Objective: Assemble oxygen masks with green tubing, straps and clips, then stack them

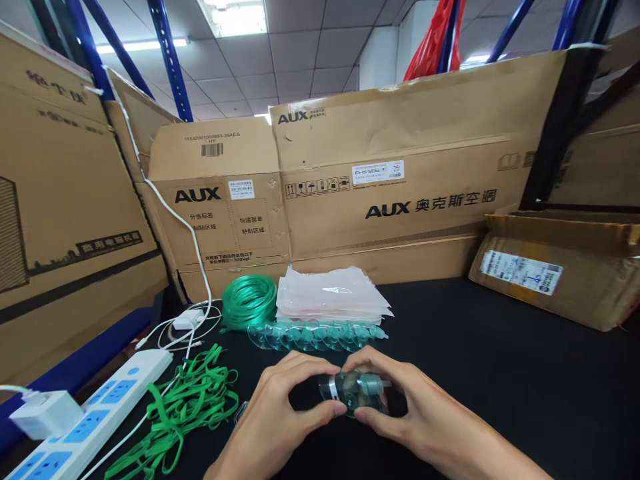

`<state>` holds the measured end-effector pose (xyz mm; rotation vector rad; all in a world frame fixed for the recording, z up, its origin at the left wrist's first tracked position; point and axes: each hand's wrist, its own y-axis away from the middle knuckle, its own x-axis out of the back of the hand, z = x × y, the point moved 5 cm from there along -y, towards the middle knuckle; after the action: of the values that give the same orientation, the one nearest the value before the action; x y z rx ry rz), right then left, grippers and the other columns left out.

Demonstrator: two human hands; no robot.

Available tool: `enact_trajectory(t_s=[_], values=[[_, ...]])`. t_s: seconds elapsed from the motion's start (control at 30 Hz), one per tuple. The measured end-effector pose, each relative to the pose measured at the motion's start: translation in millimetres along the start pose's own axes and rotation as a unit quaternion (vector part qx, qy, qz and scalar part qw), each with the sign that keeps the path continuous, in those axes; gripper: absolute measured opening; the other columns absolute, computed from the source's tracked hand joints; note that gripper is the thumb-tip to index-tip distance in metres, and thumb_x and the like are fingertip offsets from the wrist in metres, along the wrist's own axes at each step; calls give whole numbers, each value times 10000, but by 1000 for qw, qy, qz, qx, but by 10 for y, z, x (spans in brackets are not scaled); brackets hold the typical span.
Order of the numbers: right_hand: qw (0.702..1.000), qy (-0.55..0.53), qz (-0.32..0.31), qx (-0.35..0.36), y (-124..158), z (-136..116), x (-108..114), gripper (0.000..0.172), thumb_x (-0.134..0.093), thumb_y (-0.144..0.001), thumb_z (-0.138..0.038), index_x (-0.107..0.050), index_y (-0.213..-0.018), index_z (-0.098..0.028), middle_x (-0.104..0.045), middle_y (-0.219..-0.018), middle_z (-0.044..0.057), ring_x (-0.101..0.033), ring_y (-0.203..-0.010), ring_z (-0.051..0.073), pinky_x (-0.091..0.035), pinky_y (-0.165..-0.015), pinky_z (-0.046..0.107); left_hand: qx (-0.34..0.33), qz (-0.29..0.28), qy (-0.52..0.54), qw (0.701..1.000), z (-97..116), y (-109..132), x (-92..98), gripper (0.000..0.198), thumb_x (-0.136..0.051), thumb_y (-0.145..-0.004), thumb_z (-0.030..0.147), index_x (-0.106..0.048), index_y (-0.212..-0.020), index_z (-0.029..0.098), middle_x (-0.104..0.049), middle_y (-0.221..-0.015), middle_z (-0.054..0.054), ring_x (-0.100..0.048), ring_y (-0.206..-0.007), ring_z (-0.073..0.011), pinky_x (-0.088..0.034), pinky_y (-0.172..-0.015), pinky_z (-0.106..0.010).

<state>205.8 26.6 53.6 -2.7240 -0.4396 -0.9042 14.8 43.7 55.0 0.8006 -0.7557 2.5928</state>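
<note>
My left hand (285, 407) and my right hand (400, 407) hold a small clear green oxygen mask (353, 392) between them, above the black table. The mask lies on its side, its silver nose strip toward my left fingers and its tube port toward my right. Thumbs and forefingers of both hands pinch its edges. Just beyond it stands a nested row of similar green masks (315, 337). Beside my left wrist is a tangle of green elastic straps (195, 400), with small metal pieces (241, 412) partly hidden by that hand.
Behind the masks lie a coil of green tubing (249, 302) and a stack of white plastic bags (333, 293). A power strip (95, 420) with a plug and white cables is at left. Large cardboard boxes (420, 167) wall the back; a smaller box (550, 273) sits at right.
</note>
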Motion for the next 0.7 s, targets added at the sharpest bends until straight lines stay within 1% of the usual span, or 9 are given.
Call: enact_trajectory(t_s=[0.07,0.2,0.3,0.37,0.47,0.6,0.7], values=[[1000,0,10,6,-13,-1,8,277,-700,-875,-287,-648,-1135,-366,-686,-1007,-36,-603,-849,191,-467,-777,292,-6,5,-7,1000,15,3,-8,232,-772,-889,323,-763,-1121,317,-757,-1111,-1,-680,-1047,-215,-521,-957,-323],[999,-11,36,18,-44,10,36,236,-715,-887,-362,-670,-1118,-338,-714,-973,-27,-600,-785,187,-474,-713,290,-47,20,-26,998,94,21,-10,304,-717,-940,326,-737,-1242,313,-765,-1131,-5,-676,-1040,-205,-538,-937,-303],[999,-27,40,4,-55,26,33,247,-708,-894,-439,-685,-1111,-325,-730,-907,-25,-617,-750,189,-484,-688,288,-80,25,-46,995,135,25,-15,310,-693,-960,324,-730,-1266,299,-759,-1166,-4,-666,-1058,-197,-537,-945,-290],[999,-44,30,-10,-54,17,17,266,-685,-907,-471,-688,-1114,-303,-722,-813,-24,-640,-714,188,-489,-668,282,-93,18,-55,994,131,22,-22,306,-681,-969,314,-727,-1270,296,-756,-1175,-3,-664,-1057,-192,-536,-944,-287],[998,-61,15,-26,-43,-28,-7,294,-646,-924,-505,-700,-1085,-265,-692,-711,-19,-641,-641,184,-473,-610,271,-92,-2,-50,994,97,19,-19,320,-689,-963,317,-716,-1282,309,-762,-1155,6,-664,-1045,-188,-538,-933,-289],[997,-66,26,-33,-39,-81,-19,336,-612,-927,-550,-708,-1035,-247,-696,-704,0,-650,-643,195,-468,-609,280,-67,-31,-41,996,76,31,-26,321,-699,-955,330,-717,-1276,339,-772,-1126,26,-666,-1028,-187,-542,-915,-289],[996,-68,39,-39,-57,-92,-40,378,-564,-936,-585,-694,-1031,-243,-679,-665,-2,-652,-603,199,-474,-603,291,-71,-20,-44,996,106,28,-38,308,-673,-974,297,-718,-1278,300,-770,-1140,13,-673,-1017,-181,-533,-925,-283]])
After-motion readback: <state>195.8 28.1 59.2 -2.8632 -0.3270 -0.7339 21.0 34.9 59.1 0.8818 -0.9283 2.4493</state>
